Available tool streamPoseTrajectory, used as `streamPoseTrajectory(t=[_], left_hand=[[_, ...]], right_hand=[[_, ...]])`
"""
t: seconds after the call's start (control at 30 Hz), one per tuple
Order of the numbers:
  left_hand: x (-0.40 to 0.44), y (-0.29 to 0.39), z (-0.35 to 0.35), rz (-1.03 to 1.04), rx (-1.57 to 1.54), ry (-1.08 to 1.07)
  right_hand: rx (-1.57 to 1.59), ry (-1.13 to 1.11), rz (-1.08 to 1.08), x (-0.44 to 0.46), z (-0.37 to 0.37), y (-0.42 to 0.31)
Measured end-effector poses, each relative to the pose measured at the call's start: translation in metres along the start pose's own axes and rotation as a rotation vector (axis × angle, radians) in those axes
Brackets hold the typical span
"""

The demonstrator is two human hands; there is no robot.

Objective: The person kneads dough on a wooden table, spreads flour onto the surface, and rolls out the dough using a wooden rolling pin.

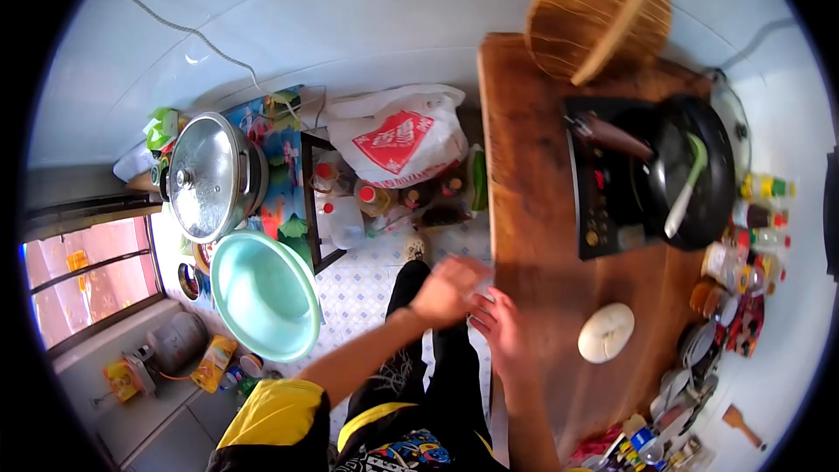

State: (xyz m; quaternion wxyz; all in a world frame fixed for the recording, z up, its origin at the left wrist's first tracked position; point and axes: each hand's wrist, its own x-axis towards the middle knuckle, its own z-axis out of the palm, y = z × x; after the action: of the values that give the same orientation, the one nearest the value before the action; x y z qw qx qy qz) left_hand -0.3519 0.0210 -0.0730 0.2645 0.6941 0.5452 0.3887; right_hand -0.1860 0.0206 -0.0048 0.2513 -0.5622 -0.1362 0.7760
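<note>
My left hand [447,291] reaches in from the left, over the floor beside the wooden counter [533,236], its fingers blurred by motion. Close to it, my right hand [500,323] is at the counter's left edge, with its fingers apart and nothing visible in them. The fingertips of both hands meet or nearly meet. On the counter to the right lies a round, pale dough-like piece [606,333]. Farther back, a black pan [708,166] holding a green-and-white spatula [689,183] sits on a black cooktop [603,227].
A round wooden lid [568,17] leans at the counter's back. Bottles [769,214] line the right wall. At left are a lidded steel pot [205,177] and a mint-green basin [262,297]. A white plastic bag [437,153] stands behind, above several bottles.
</note>
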Motion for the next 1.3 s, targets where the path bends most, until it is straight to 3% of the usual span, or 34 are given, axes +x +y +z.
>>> streamPoseTrajectory(t=[0.07, 0.1, 0.13, 0.17, 0.2, 0.27, 0.33, 0.4, 0.43, 0.47, 0.53, 0.57, 0.6, 0.67, 0.73, 0.8, 0.93, 1.0, 1.03, 1.07, 1.1, 1.17, 1.23, 1.3], left_hand=[[-0.001, -0.111, -0.013, -0.349, 0.174, 0.155], [0.015, -0.164, -0.035, -0.505, 0.253, 0.186], [0.045, -0.204, -0.058, -0.767, 0.272, 0.167], [0.069, -0.249, -0.071, -0.77, 0.331, 0.245], [0.097, -0.299, -0.082, -0.864, 0.465, 0.127], [0.136, -0.37, -0.092, -0.832, 0.599, 0.059], [0.159, -0.421, -0.081, -0.732, 0.65, 0.142], [0.163, -0.459, -0.065, -0.636, 0.702, 0.204], [0.161, -0.473, -0.06, -0.554, 0.796, 0.211], [0.156, -0.483, -0.056, -0.47, 0.891, 0.214], [0.157, -0.471, -0.06, -0.46, 0.757, 0.22], [0.152, -0.455, -0.066, -0.461, 0.633, 0.229], [0.145, -0.432, -0.074, -0.381, 0.7, 0.193], [0.13, -0.373, -0.083, -0.251, 0.699, 0.172], [0.117, -0.289, -0.113, -0.302, 0.583, 0.061], [0.1, -0.237, -0.122, -0.239, 0.571, 0.053], [0.074, -0.173, -0.142, -0.216, 0.425, -0.296], [0.073, -0.161, -0.165, -0.335, 0.349, -0.47], [0.078, -0.173, -0.174, -0.323, 0.291, -0.539], [0.111, -0.186, -0.182, -0.557, 0.283, -0.87], [0.126, -0.211, -0.17, -0.763, 0.282, -0.791], [0.143, -0.265, -0.131, -0.647, 0.392, -0.682], [0.149, -0.328, -0.079, -0.756, 0.473, -1.2], [0.125, -0.385, -0.038, -0.779, 0.574, -1.196]], right_hand=[[-0.502, 0.011, -0.19, 0.031, 0.042, -0.014], [-0.513, 0.007, -0.179, 0.046, 0.066, -0.023], [-0.785, 0.112, -0.352, 0.062, 0.087, -0.033], [-1.057, 0.216, -0.535, 0.08, 0.101, -0.042], [-1.075, 0.216, -0.538, 0.096, 0.111, -0.05], [-1.443, 0.362, -0.855, 0.126, 0.115, -0.061], [-1.387, 0.389, -0.825, 0.153, 0.1, -0.051], [-1.852, 0.317, -0.988, 0.161, 0.087, -0.04], [-1.88, 0.28, -1.008, 0.163, 0.09, -0.038], [-1.881, 0.275, -0.992, 0.177, 0.087, -0.031], [-1.375, 0.085, -0.759, 0.211, 0.074, -0.011], [-1.194, 0.342, -0.482, 0.223, 0.074, 0.005], [-1.381, 0.4, -0.743, 0.23, 0.074, 0.008], [-0.968, 0.443, -0.61, 0.236, 0.101, 0.015], [-0.742, 0.312, -0.411, 0.23, 0.168, -0.01], [-0.496, 0.324, -0.343, 0.238, 0.217, -0.029], [-0.066, 0.338, -0.104, 0.258, 0.213, -0.026], [-0.09, 0.344, -0.235, 0.247, 0.21, -0.013], [-0.114, 0.325, -0.268, 0.241, 0.207, -0.004], [-0.137, 0.309, -0.302, 0.235, 0.206, 0.005], [-0.283, 0.316, -0.299, 0.224, 0.209, 0.004], [-0.332, 0.391, -0.29, 0.214, 0.213, 0.029], [-0.344, 0.345, -0.235, 0.2, 0.214, 0.049], [-0.407, 0.33, -0.088, 0.177, 0.217, 0.052]])
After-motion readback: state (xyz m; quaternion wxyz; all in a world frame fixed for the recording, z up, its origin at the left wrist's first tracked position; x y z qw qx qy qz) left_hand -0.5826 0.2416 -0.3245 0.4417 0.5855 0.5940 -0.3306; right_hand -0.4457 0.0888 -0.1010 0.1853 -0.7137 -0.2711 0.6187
